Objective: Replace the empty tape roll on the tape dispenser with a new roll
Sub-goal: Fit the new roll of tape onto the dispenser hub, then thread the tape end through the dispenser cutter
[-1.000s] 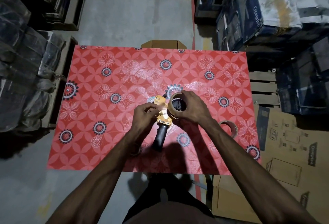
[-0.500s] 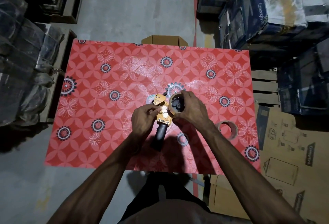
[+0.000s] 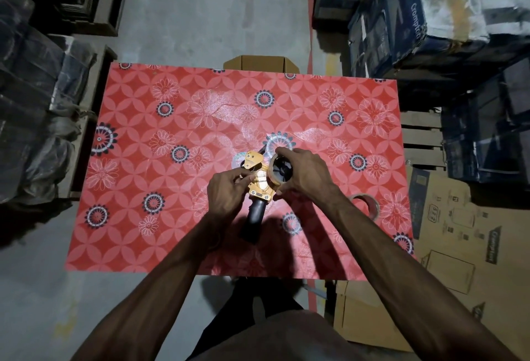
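Now, over the red floral table (image 3: 172, 231): my left hand (image 3: 226, 191) pinches the yellow tape dispenser (image 3: 258, 181), black handle toward me. My right hand (image 3: 304, 173) wraps the tape roll (image 3: 276, 171), apparently seated on its hub. A second roll (image 3: 365, 203) lies beside my right wrist.

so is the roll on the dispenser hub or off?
On: the roll rings the dispenser hub; right hand grips it.
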`<state>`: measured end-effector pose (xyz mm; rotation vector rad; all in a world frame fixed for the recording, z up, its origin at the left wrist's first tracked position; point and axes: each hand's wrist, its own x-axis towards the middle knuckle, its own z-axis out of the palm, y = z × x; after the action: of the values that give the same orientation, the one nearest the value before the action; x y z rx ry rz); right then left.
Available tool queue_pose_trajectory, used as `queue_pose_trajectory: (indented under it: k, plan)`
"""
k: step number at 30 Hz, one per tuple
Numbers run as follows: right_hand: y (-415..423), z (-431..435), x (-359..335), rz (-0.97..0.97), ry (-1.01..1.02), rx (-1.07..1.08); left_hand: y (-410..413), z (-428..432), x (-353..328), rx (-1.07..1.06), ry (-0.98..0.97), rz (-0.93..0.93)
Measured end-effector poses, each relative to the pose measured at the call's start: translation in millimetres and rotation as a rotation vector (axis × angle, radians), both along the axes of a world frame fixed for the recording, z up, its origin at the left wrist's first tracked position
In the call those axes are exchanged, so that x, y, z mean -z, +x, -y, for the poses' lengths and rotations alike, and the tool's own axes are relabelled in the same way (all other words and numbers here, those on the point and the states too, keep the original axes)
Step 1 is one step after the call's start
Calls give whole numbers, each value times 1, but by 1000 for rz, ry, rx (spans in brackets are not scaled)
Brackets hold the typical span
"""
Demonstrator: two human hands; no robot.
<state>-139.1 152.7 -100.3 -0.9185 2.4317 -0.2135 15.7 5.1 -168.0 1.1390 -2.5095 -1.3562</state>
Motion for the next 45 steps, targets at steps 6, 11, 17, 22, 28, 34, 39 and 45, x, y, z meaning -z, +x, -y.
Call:
queue_pose_trajectory:
  k: [6,11,17,22,28,34,39,45]
  plan:
    - [-4,1,-2,26,2,-7,-1,8,-5,148,-138,-22]
    - [-3,3,-7,34,45,-26,3,0,4,179,-254,-24]
    - [-1,7,-2,5,127,-83,7,2,15,260,-184,-142]
    - [0,13,21,36,191,-123,9,7,14,287,-241,-44]
    - [-4,8,32,8,153,-130,13,12,9,326,-217,-71]
    - [-3,5,35,3,135,-110,14,4,1,275,-174,-52]
    - [6,5,37,-59,97,-156,19,-1,-9,304,-164,-100]
    - [14,28,34,-165,174,-332,37,-14,5,263,-120,-163]
